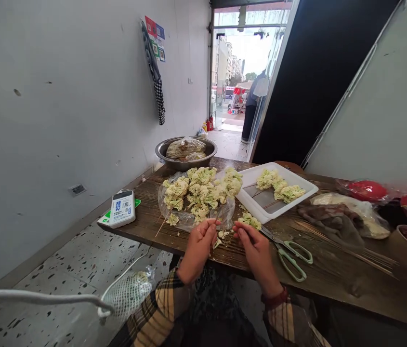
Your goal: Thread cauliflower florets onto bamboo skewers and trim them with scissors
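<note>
My left hand (200,246) is closed in a pinch at the near edge of the wooden table (333,284), holding a thin bamboo skewer (220,211) that slants up into the cauliflower pile (199,190) lying on clear plastic. My right hand (256,248) is closed beside it, fingertips at small cauliflower bits (221,236) between the hands; what it pinches is too small to name. A white tray (261,202) behind my right hand carries skewered cauliflower (279,185).
Green-handled scissors (290,253) lie right of my right hand, and loose skewers (351,250) beyond them. A metal basin (185,148) stands at the far end, a white device (122,207) at the left corner. Bags and bowls (369,207) crowd the right. A person (252,108) stands in the doorway.
</note>
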{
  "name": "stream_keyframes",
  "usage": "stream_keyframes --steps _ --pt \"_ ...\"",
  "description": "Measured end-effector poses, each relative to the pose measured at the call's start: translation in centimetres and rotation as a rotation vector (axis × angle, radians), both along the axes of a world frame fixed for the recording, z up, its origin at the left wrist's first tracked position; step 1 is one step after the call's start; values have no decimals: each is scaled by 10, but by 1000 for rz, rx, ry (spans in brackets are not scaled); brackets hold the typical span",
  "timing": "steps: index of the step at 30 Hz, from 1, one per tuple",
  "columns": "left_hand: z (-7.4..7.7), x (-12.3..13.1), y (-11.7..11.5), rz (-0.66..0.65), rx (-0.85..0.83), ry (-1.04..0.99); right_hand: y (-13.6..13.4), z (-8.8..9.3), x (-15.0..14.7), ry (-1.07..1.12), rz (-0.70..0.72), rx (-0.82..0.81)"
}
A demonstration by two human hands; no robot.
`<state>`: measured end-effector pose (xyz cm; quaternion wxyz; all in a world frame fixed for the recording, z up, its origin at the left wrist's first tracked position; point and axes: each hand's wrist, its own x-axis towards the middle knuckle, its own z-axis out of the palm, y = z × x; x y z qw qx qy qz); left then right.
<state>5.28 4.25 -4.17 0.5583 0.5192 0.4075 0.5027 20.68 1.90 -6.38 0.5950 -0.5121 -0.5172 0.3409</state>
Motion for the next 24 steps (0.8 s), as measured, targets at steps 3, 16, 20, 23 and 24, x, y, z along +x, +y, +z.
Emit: stream_keyframes --steps 3,16,20,23,24 --pt "-11 9 -24 -71 15 101 1 18 -10 209 28 -50" --pt "-22 18 -60 -126 157 311 -26 18 -15 366 -82 -52" --pt "-20 11 -61 -155 65 212 -32 18 -10 414 -34 -42" --pt "-11 3 -56 -82 46 150 -36 19 -8 416 -2 -33" --pt "-8 1 -54 -54 50 129 -38 19 -8 415 6 -38"
